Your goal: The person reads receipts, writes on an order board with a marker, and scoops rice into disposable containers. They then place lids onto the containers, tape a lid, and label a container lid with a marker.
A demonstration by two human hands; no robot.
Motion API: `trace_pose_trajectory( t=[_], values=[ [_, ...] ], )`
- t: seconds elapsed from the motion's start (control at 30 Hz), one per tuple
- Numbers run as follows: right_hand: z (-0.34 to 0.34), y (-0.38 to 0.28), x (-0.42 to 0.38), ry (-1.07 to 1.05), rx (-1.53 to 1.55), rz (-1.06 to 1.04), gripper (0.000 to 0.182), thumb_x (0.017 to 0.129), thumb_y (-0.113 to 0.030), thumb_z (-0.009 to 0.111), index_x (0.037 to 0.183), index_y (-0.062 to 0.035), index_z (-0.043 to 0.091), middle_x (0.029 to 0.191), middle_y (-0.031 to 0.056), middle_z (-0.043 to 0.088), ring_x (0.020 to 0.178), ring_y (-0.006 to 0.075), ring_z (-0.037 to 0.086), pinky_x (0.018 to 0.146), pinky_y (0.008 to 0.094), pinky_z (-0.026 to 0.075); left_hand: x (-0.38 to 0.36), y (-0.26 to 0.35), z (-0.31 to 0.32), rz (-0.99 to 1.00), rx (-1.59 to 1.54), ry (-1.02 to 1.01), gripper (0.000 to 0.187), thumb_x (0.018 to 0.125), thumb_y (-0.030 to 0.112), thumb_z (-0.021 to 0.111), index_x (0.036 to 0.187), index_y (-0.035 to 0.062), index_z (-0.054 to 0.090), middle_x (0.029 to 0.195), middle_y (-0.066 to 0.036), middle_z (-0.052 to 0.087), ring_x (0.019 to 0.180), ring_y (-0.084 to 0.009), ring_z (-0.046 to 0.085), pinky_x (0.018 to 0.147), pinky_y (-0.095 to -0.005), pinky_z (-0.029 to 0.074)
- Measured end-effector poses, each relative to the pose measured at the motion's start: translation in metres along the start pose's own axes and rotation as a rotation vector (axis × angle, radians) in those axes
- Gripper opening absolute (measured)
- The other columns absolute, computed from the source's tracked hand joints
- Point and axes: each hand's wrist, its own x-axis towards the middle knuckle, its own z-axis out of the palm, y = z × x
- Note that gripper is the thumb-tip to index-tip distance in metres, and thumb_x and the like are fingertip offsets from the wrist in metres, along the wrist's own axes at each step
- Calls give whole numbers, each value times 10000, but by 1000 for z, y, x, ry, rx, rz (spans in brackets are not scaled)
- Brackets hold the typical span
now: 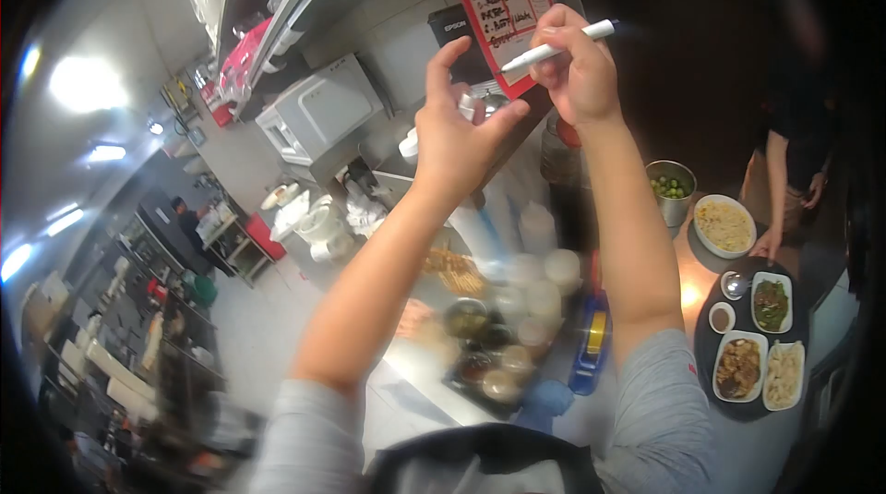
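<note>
My right hand (581,74) grips a white marker pen (558,45), its dark tip at the lower edge of a red-bordered sheet (498,5). Black handwriting in rows covers much of that sheet. Just left of it is my left hand (454,138), thumb and index finger spread, the other fingers curled in around something small and whitish. I cannot tell what that small thing is. A black box marked EPSON (450,26) shows behind my left fingertips.
Below my arms, a counter holds several blurred tubs (517,309) and a blue-and-yellow dispenser (591,346). To the right, a person (789,162) touches a black tray (715,346) of dishes, near a noodle bowl (724,224) and a metal pot (671,203). A microwave (323,111) stands left.
</note>
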Motion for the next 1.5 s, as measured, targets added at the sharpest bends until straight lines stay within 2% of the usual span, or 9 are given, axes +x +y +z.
trace_pose_trajectory(
  t=[0.23,0.33,0.47,0.67,0.77,1.1,1.2,1.4,1.5],
  values=[
    [59,-25,-23,-197,-199,178,86,795,-132,543,724,-87,523,646,-34,481,517,20,404,432,169,285,-33,18,-46,-31,-30,-121,901,638,185,827,1365,105,302,597,11,529,576,-69,496,582,-217,417],
    [90,-14,-48,-221,-296,242,107,796,-153,549,715,-90,518,629,-44,458,521,20,396,436,173,286,-44,19,-64,-43,-116,-153,891,639,177,823,1350,126,291,660,-77,610,596,-177,606,574,-305,479],
    [117,-21,-92,-320,-526,222,316,745,-112,713,994,-82,520,857,-25,509,795,52,490,708,210,398,-79,-5,-102,9,-20,-266,833,673,270,802,1336,137,315,684,-117,613,678,-342,638,630,-374,486],
    [161,-11,-168,-472,-701,391,135,728,-37,710,739,-29,575,817,26,529,750,82,537,643,231,440,-154,-16,-188,-42,-33,-547,773,696,264,786,1331,115,373,764,-120,633,701,-292,651,644,-345,489],
    [201,17,-203,-606,-819,251,133,678,-35,707,707,-45,577,799,53,525,741,153,547,640,270,435,-196,-43,-239,-75,-471,-451,758,700,341,773,1315,75,420,879,-128,644,813,-246,654,689,-330,491],
    [355,105,-214,-784,-829,-83,146,630,23,658,702,-65,567,781,57,529,691,220,545,586,334,454,-250,-98,-392,467,-171,157,889,737,659,601,1394,138,307,1438,-252,190,1335,-413,241,1026,-508,297],
    [331,100,-153,-470,-1522,-440,174,596,29,609,750,-53,610,784,104,557,746,266,565,633,362,473,-261,-134,-440,425,71,230,850,762,624,592,1404,161,285,1475,-229,130,1372,-404,154,1051,-525,235],
    [168,97,-52,-78,-2560,48,304,851,-72,432,1121,-1,552,1214,175,527,1013,392,574,840,435,480,-286,-196,-520,57,104,392,745,782,502,634,1294,10,409,1425,-215,208,1343,-332,215,1070,-448,214],
    [83,99,-29,-299,-2675,76,278,875,-86,415,1088,-3,572,1175,191,545,992,370,590,811,437,494,-283,-226,-529,14,131,374,702,782,480,651,1274,24,444,1398,-219,247,1309,-327,249,1049,-437,243]
  ],
)
